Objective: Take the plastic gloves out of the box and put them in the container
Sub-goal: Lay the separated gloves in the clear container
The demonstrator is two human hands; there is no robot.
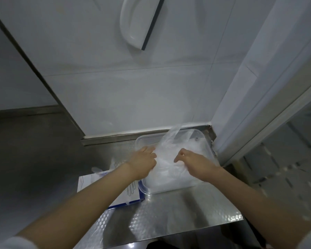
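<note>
Just left of the container, touching its near-left corner, lies the white-and-blue glove box (90,182), partly hidden under the left forearm. A few wisps of clear film (97,170) poke up from its top, so I judge it is not quite emptied.

The left hand (144,162) is at the container's left rim. Its fingers (152,152) are curled together and dug into the side of the heap of plastic gloves (169,173).

That heap fills the clear rectangular container (202,136) and mounds above its rim. One loose glove sticks up over the container's far edge.

The right hand (194,162) comes in over the container's right side. Its fingers (182,152) are bent down and the thumb is stretched toward the heap, seemingly nipping film, though blur hides the fingertips.

Both the container and the glove box rest on the steel counter (169,212), the container pushed toward its far right corner.

These gloves look almost weightless, limp and slick. They will probably spring back when pressed, cling to skin and slide over each other. The surest hold is a whole bunch gathered low in the wad, not a single stray sheet. The springy top is best tamped with flat palms while one hand steadies the light container by its rim.
</note>
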